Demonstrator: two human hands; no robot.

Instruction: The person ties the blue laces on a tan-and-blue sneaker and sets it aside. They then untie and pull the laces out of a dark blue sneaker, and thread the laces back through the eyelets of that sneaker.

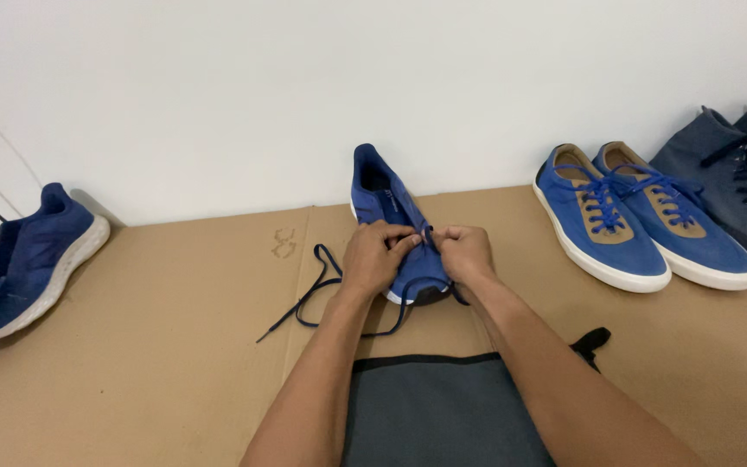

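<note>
Shoes number six in our head view: one blue sneaker (391,227) at centre, one navy trainer (32,259) far left, two blue canvas shoes (641,220) and two grey boots (741,173) right. We see our left hand (376,257) and right hand (467,255) each pinching the dark lace (309,298) atop the sneaker, on the cardboard-covered bench (157,346).

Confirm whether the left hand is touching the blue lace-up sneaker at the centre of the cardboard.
Touching. The head view shows the left hand resting on the blue lace-up sneaker, fingers pinching its lace with no gap.
</note>
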